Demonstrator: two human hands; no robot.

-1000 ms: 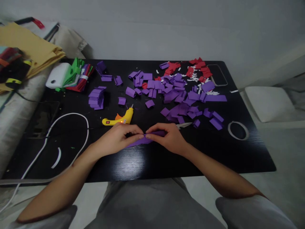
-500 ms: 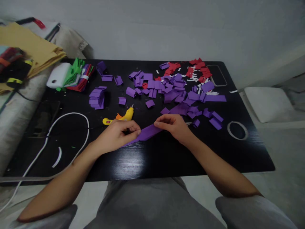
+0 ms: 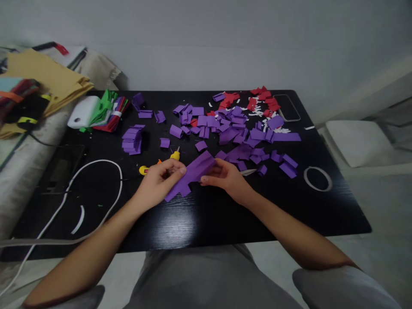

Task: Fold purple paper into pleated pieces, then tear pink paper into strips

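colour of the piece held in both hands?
Purple. The piece shows best in the head view.

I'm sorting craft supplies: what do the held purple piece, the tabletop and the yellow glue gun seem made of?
Purple piece: matte, perhaps paper or thin felt; no shine, straight-cut edges. Tabletop: glossy black, possibly wood laminate; grain-like lines in the glare. Glue gun: likely smooth plastic; even, bright yellow.

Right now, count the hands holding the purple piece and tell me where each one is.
2. The left hand holds the left side of the purple piece; the right hand holds its right side. No other hands show.
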